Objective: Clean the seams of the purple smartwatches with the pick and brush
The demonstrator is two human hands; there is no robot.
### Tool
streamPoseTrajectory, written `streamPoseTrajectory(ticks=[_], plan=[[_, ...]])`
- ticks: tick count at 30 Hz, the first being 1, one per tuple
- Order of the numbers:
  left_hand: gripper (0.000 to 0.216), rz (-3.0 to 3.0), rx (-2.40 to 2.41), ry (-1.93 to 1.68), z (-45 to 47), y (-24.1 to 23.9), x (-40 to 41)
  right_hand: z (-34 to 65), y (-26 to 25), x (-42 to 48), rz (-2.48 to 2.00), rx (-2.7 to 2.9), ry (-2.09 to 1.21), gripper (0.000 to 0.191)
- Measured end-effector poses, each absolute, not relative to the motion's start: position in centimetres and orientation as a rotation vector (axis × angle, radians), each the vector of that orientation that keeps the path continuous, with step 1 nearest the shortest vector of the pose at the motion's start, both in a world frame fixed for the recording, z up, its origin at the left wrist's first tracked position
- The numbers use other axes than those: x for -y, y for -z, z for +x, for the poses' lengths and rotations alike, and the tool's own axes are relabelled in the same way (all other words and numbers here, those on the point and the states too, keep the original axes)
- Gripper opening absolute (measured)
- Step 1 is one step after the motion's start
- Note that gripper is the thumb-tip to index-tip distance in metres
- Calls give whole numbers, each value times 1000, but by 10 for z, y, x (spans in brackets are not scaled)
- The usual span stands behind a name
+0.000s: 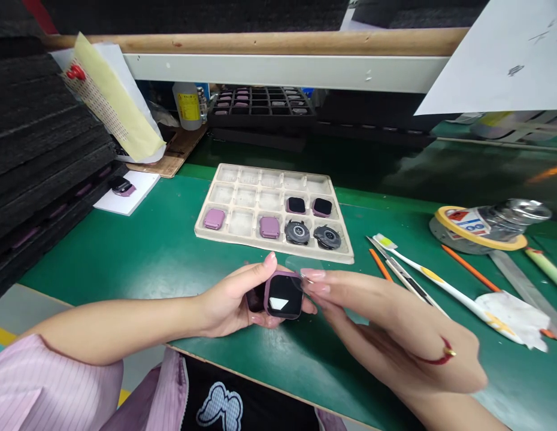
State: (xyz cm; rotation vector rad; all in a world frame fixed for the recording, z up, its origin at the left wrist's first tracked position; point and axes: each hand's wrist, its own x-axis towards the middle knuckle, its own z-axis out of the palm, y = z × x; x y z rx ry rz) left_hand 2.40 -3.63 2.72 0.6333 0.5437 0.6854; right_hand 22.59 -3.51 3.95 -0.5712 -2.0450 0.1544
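In my left hand (231,302) I grip a purple-framed smartwatch case (287,294), its glossy black screen turned up and catching a white reflection. A second dark watch piece (256,297) is held beside it, partly behind the first. My right hand (390,323) is closed in a pinch at the upper right corner of the screen. A thin clear film (300,263) is between its fingertips, sticking out above the watch. Beyond my hands lies a cream compartment tray (274,246) with purple cases (269,227), black-screened watches (322,207) and round dark backs (297,231).
To the right are a toothbrush (433,275), a craft knife (408,278), orange sticks (469,267), a metal ruler (525,287) and a dispenser bottle (476,224). Black foam trays (45,155) stack at left, near a watch (122,185) on white paper (137,197). A shelf edge (287,69) crosses above.
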Motion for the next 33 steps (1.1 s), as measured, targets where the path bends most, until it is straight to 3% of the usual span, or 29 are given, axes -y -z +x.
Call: streamPoseTrajectory(ticks=[5, 8, 12, 19, 22, 25, 29, 30, 33], plan=[[55, 637, -624, -742, 26, -26, 37, 219, -33, 36, -558, 2125, -228, 32], [61, 699, -690, -778, 25, -24, 37, 210, -34, 33, -577, 2120, -101, 19], [44, 826, -819, -789, 23, -26, 36, 214, -46, 24, -636, 2138, 63, 12], [30, 1207, -971, -653, 17, -32, 32, 296, -34, 7, -1937, 2155, 348, 27], [23, 1284, -960, -607, 20, -29, 33, 317, -16, 7, -2104, 2209, 308, 17], [21, 1435, -995, -538, 21, -26, 34, 318, -11, 13, -2074, 2195, 181, 8], [17, 1667, -1061, -445, 17, -27, 33, 303, -22, 35, -1712, 1908, -392, 55], [17, 1707, -1079, -429, 16, -28, 33, 296, -26, 42, -1581, 1801, -533, 58], [16, 1768, -1128, -388, 14, -29, 30, 273, -27, 66, -1297, 1446, -764, 36]])
